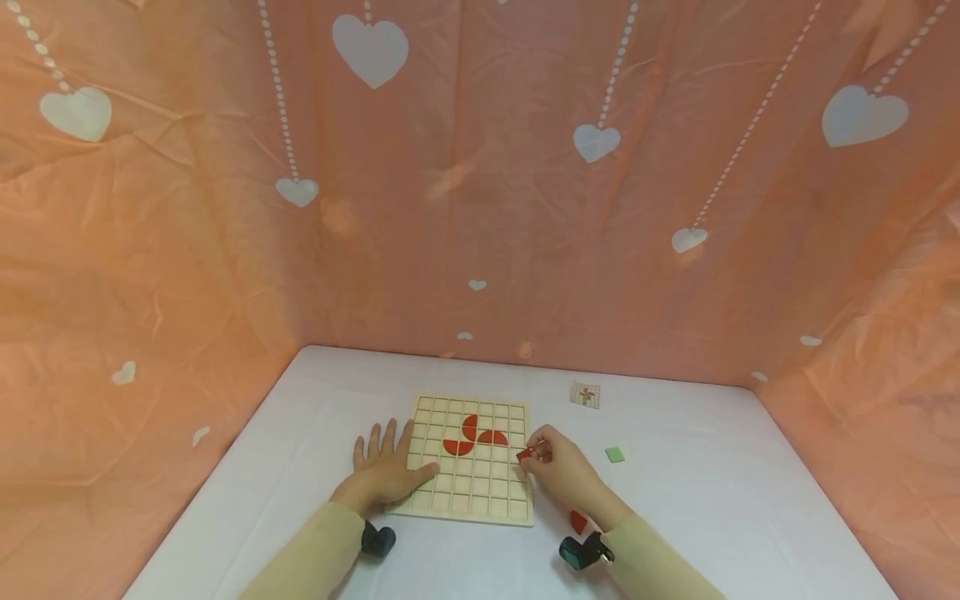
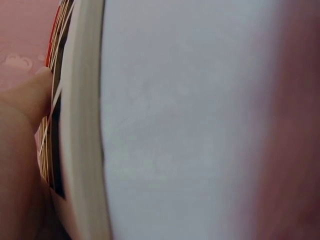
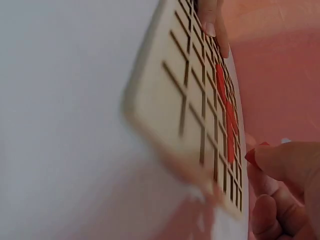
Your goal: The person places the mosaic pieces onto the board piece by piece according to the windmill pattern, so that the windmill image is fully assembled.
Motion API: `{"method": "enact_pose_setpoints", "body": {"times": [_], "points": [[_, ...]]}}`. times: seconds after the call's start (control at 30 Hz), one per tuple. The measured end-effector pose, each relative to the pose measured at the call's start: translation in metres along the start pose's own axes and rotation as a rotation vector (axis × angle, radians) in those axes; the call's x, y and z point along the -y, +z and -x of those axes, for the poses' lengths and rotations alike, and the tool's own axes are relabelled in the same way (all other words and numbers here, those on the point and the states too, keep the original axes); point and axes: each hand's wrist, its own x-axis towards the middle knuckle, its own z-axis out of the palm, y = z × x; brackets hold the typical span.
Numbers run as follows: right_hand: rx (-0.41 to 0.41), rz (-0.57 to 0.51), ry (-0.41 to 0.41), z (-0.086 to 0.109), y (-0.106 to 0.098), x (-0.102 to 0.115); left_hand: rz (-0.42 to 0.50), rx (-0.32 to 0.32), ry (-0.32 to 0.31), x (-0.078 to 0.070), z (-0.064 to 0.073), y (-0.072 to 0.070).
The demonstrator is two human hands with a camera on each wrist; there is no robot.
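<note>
A wooden grid board [image 1: 491, 505] lies on the white table, with several red quarter-circle pieces [image 1: 492, 437] set in its cells near the middle. My left hand [image 1: 386, 475] rests spread on the board's left edge, its thumb on the grid and the other fingers straight. At the right edge, my right hand [image 1: 558, 468] pinches a small red piece [image 1: 524, 454] between thumb and fingertips. The right wrist view shows this red piece [image 3: 251, 154] held beside the board, its full shape partly covered by the fingers.
Near my right wrist lies another red piece [image 1: 577, 522]. Farther right is a green square tile [image 1: 615, 455]. A small pattern card [image 1: 585, 395] with a pinwheel design lies behind the board to the right. An orange curtain [image 1: 480, 208] with hearts encloses the table.
</note>
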Motion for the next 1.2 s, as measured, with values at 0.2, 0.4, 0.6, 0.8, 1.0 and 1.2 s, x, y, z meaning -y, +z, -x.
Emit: {"method": "enact_pose_setpoints", "body": {"times": [0.2, 0.4, 0.6, 0.8, 1.0, 1.2], "points": [[0.043, -0.031, -0.064, -0.021, 0.019, 0.011, -0.001, -0.011, 0.001, 0.007, -0.007, 0.008], [0.056, 0.003, -0.095, -0.032, 0.036, 0.016, -0.010, -0.025, 0.011, 0.011, -0.010, 0.014], [0.039, 0.044, -0.120, -0.036, 0.045, 0.019, -0.016, -0.011, -0.005, 0.006, -0.007, 0.009], [0.016, 0.079, -0.091, -0.038, 0.050, 0.021, -0.008, -0.001, -0.007, 0.003, -0.004, 0.002], [0.000, 0.085, -0.073, -0.037, 0.054, 0.022, -0.021, 0.023, -0.019, 0.001, -0.002, 0.000], [-0.026, 0.157, -0.104, -0.036, 0.057, 0.021, -0.023, 0.011, -0.006, 0.001, -0.002, 0.000]]}}
